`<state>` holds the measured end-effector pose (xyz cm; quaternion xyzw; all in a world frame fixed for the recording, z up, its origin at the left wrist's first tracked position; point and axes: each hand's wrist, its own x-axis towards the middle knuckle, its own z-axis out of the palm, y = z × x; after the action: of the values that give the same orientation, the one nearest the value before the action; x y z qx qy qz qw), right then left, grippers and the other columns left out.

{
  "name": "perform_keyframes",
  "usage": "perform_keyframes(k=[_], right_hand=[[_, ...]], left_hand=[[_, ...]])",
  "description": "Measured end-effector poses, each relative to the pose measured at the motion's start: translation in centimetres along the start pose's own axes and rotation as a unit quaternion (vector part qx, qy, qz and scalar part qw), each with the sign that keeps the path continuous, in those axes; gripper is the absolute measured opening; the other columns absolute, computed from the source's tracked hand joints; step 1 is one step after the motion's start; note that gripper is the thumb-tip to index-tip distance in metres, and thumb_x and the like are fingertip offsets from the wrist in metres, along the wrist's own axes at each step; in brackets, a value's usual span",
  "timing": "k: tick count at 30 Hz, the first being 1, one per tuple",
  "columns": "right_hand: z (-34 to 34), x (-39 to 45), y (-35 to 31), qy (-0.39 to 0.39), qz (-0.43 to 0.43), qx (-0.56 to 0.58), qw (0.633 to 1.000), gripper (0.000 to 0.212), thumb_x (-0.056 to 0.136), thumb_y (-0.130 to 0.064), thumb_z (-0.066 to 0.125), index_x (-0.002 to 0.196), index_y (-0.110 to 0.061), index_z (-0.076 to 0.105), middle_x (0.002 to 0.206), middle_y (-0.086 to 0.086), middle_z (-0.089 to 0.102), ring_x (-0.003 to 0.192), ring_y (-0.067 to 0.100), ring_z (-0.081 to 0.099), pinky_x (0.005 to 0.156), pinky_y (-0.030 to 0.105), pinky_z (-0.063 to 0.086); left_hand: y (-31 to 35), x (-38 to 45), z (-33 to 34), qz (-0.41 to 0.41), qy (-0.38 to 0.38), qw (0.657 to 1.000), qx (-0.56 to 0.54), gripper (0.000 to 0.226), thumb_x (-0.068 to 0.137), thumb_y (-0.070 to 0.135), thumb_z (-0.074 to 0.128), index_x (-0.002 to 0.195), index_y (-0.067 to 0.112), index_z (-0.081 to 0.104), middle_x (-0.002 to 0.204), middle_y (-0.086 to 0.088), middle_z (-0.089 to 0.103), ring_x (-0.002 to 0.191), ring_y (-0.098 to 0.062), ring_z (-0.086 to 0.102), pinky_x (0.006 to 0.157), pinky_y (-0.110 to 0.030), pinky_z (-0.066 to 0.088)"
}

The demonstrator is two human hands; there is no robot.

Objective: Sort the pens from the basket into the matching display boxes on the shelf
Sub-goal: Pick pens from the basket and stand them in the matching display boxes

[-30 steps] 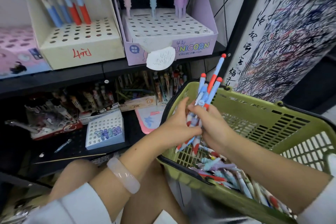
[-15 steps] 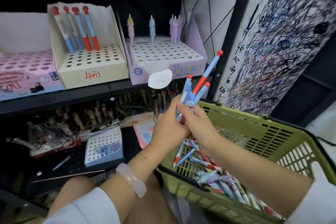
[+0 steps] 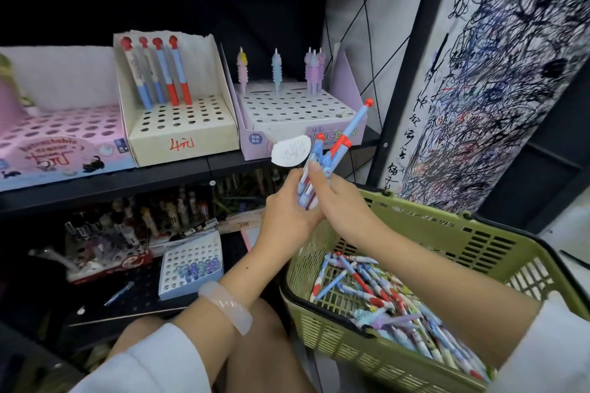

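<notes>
Both hands (image 3: 287,214) (image 3: 344,204) lifted, fingers clamped on pen bundle (image 3: 322,163), cream box (image 3: 182,134) holding four pens (image 3: 159,73)

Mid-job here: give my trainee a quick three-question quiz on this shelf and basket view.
1. True or false: the cream box holds four red-and-blue pens.
2. Which box do the pens in hand match? A pink box B cream box C unicorn box
3. Fill in: loose pens lie in the green ____.

Key: 1 true; 2 B; 3 basket. Both the left hand and right hand grip the bundle.
</notes>
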<state>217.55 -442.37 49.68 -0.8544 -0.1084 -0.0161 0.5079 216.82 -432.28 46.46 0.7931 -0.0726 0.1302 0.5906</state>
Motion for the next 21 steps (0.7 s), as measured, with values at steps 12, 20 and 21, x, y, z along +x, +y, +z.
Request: perform_keyframes(k=[12, 20, 21], right_hand=[[-0.5, 1.2, 0.4, -0.082, 0.039, 0.146, 0.985, 0.044, 0.096, -0.055, 0.027, 0.105, -0.033, 0.064, 0.107, -0.011, 0.070, 0.108, 0.004, 0.060, 0.110, 0.039, 0.035], [-1.7, 1.4, 1.4, -0.069, 0.086, 0.211, 0.971, 0.044, 0.101, -0.043, 0.023, 0.096, -0.025, 0.063, 0.100, 0.000, 0.070, 0.093, 0.012, 0.065, 0.079, 0.024, 0.052], [-1.8, 1.4, 1.7, -0.074, 0.092, 0.216, 0.969, 0.043, 0.101, -0.042, 0.025, 0.097, -0.024, 0.063, 0.100, 0.002, 0.070, 0.092, 0.013, 0.065, 0.077, 0.023, 0.052]], left_hand=[[1.1, 0.9, -0.7, -0.026, -0.021, 0.998, -0.057, 0.026, 0.086, 0.020, 0.059, 0.109, 0.031, 0.059, 0.084, 0.009, 0.066, 0.073, -0.005, 0.062, 0.063, -0.022, 0.049], [0.8, 0.4, -0.3, -0.071, -0.080, 0.993, -0.042, 0.028, 0.086, 0.011, 0.054, 0.106, 0.030, 0.058, 0.099, -0.011, 0.066, 0.090, -0.032, 0.060, 0.075, -0.047, 0.051], [0.6, 0.3, -0.2, -0.082, -0.094, 0.991, -0.042, 0.027, 0.086, 0.010, 0.054, 0.109, 0.024, 0.059, 0.100, -0.014, 0.065, 0.089, -0.033, 0.060, 0.078, -0.044, 0.051]])
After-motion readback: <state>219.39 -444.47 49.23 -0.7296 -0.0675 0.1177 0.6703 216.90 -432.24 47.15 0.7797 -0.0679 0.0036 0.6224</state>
